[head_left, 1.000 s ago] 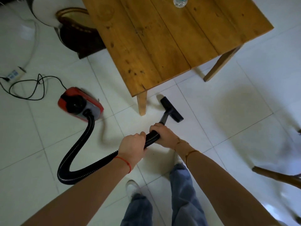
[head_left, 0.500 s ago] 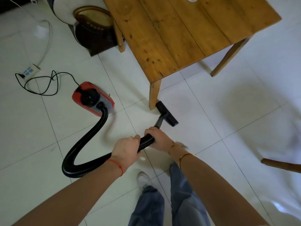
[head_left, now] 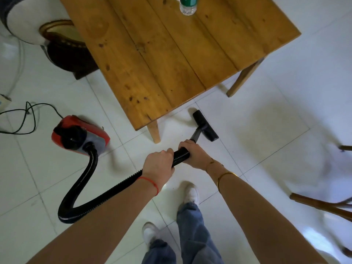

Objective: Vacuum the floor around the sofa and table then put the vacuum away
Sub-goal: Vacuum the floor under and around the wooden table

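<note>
White tiled floor (head_left: 266,115) was seen beneath a wooden bench (head_left: 171,60). Red vacuum (head_left: 80,135) was set on tiles left of the bench's near leg. Black hose (head_left: 89,189) was grasped by left hand (head_left: 159,165) and right hand (head_left: 194,154), both grips clenched. Nozzle (head_left: 205,125) was laid on tiles just beside the bench edge.

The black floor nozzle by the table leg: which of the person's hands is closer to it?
The right hand. It grips the front end of the hose, just behind the floor nozzle. The left hand holds the hose further back, toward the person.
</note>
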Available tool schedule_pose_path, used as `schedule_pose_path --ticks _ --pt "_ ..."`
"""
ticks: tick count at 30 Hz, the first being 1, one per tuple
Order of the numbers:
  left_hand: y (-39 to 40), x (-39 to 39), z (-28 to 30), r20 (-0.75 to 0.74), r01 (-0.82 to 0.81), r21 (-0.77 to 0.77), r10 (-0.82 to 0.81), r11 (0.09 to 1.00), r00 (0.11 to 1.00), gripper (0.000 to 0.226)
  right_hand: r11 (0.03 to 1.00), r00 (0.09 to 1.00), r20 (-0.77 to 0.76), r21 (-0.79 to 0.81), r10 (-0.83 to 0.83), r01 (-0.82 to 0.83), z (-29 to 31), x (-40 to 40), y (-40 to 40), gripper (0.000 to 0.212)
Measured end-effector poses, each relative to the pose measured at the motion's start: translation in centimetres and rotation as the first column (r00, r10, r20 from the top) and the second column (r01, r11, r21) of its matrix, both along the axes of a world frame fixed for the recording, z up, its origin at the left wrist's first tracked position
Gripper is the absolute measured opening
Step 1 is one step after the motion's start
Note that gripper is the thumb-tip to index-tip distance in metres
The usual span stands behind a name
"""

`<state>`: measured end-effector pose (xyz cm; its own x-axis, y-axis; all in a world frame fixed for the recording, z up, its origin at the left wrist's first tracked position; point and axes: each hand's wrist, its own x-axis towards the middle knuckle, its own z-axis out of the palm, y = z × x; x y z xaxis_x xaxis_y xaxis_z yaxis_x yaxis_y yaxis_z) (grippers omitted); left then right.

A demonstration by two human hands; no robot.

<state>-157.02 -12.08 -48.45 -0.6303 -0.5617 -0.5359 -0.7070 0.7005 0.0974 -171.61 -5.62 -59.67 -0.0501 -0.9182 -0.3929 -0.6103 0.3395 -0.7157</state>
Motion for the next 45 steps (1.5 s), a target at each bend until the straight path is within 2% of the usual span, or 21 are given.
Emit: schedule_pose_path --ticks 10,15,19,30,39,45 --pt "-2.1 -15.1 -2.5 -0.087 0.036 -0.019 -0.037 0.999 0.996 0.028 0.997 0.994 -0.102 0.060 -0.035 0.042 -0.4 -15.6 -2.0 0.022" --pt "-2.6 -17.6 -2.9 -0.110 0.050 -0.019 -0.052 0.999 0.993 0.029 0.997 0.992 -0.104 0.037 -0.064 0.068 -0.5 -18.0 -2.2 0.020" --pt "-2.5 -16.7 -2.7 -0.104 0.073 -0.022 -0.074 0.997 0.992 0.031 0.997 0.993 -0.102 0.046 -0.053 0.058 -0.3 -17.1 -1.9 0.022" --pt "-0.8 -5.8 -0.6 -0.021 0.098 0.000 -0.098 0.995 0.995 0.027 0.997 0.998 -0.060 0.067 -0.026 0.030 0.7 -5.6 0.3 0.023" --pt "0.4 10.6 0.9 0.049 0.108 0.062 -0.111 0.992 0.993 0.026 0.998 0.999 -0.051 0.065 -0.019 0.023 1.2 11.6 1.8 0.022" --pt "0.1 21.9 1.8 0.099 0.081 0.054 -0.086 0.995 0.991 0.030 0.998 1.000 -0.019 0.055 -0.007 0.008 2.0 23.6 1.0 0.010"
